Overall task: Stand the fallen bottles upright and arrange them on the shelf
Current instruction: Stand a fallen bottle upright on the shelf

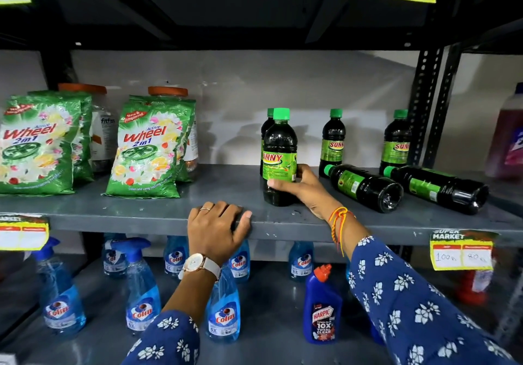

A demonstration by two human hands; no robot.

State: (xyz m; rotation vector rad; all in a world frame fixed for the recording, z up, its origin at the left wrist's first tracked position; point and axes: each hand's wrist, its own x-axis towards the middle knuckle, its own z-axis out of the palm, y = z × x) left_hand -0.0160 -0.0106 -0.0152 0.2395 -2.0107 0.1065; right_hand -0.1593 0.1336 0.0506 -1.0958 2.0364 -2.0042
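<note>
While our left hand (216,227) rests fingers-spread on the shelf (147,217) edge for balance, our right hand (301,187) fingers wrap the upright bottle (278,149), two fallen bottles (365,186) waiting.

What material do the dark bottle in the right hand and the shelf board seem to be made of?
Dark bottle: likely clear glossy plastic, since highlights gleam on it and dark liquid shows through; green cap looks plastic. Shelf board: probably grey-painted metal, matte and scuffed.

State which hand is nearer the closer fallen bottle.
Right. The right hand grips an upright bottle just left of the fallen bottle; the left hand rests on the shelf edge, farther left.
</note>
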